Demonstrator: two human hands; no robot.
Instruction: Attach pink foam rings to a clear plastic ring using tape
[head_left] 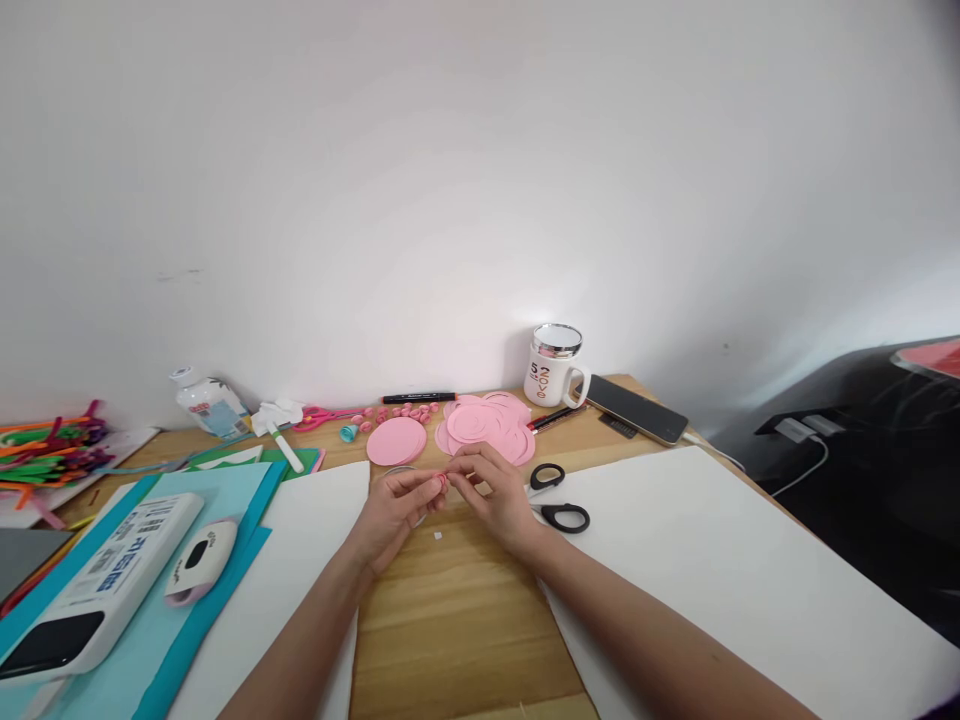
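Both hands meet above the wooden table, pinching a small pink paper roll [442,482] between the fingertips. My left hand [397,508] grips it from the left, and my right hand [491,492] has its thumb and forefinger at its right side. Fingers hide most of the roll. Beneath my left hand shows the edge of a round thing, mostly covered. Just beyond the hands lie a pink paper disc [396,442] and a pile of pink paper circles [487,425]. Several little pink paper rolls [409,412] are scattered behind the disc. Black-handled scissors [564,517] rest beside my right hand.
White sheets [720,560] flank the bare wood strip [450,620]. A lidded mug [555,368], a phone [637,408] and a black marker [418,397] stand or lie near the wall. Leftward are blue paper [225,570], a white device [105,580], a bottle [211,402] and pipe cleaners [56,455].
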